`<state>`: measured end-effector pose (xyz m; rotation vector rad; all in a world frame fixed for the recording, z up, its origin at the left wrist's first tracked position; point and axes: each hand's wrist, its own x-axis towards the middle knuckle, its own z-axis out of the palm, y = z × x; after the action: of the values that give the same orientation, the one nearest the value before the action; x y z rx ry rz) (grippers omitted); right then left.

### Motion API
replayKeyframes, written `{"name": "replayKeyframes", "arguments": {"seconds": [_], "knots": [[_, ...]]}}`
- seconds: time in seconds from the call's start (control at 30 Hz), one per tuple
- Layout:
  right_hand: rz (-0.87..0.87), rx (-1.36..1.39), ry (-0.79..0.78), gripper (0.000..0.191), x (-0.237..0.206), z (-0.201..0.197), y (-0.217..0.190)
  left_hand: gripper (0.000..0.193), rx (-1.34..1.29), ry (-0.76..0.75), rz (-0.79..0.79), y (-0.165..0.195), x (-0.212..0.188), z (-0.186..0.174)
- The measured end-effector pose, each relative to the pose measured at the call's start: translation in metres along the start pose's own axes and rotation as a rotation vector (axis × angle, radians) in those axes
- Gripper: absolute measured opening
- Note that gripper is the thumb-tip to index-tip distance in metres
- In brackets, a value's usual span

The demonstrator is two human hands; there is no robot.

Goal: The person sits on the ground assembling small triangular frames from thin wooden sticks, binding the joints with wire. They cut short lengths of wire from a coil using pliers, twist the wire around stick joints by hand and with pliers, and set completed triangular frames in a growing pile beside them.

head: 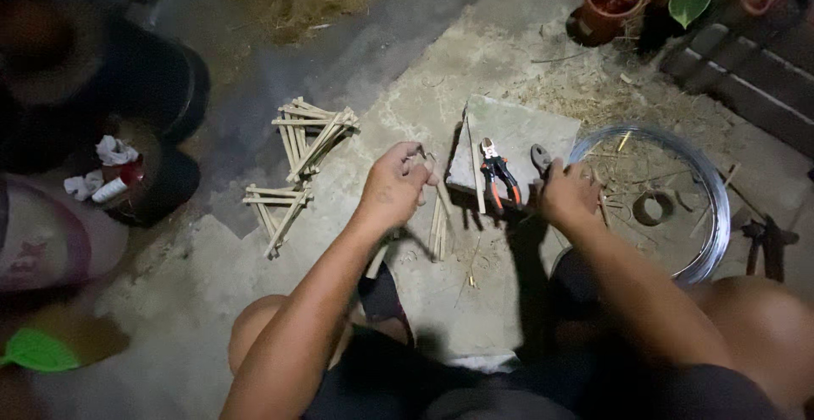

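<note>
A rough grey floor (407, 98) is seen. 2 stick frames (314, 136) are laid on it, near a flat stone slab (517, 136) with orange pliers (498, 172). A wire coil (708, 191) is laid beside the slab.

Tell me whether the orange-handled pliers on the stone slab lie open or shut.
Open: the orange-handled pliers lie flat on the stone slab, handles spread apart toward the person, no hand on them.
</note>
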<state>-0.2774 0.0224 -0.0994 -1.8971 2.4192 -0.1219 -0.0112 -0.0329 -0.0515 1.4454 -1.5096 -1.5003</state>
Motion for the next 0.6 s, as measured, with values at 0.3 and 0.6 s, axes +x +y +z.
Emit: {"name": "replayKeyframes", "arguments": {"seconds": [0.3,0.6], "knots": [[-0.139,0.156,-0.318,0.087,-0.005,-0.012,-0.050,0.023,-0.417,-0.166,-0.005,0.000,0.006,-0.003],[0.577,0.810,-0.757,0.057,0.020,-0.008,-0.057,0.047,-0.480,-0.065,0.089,0.007,-0.002,-0.013]]}}
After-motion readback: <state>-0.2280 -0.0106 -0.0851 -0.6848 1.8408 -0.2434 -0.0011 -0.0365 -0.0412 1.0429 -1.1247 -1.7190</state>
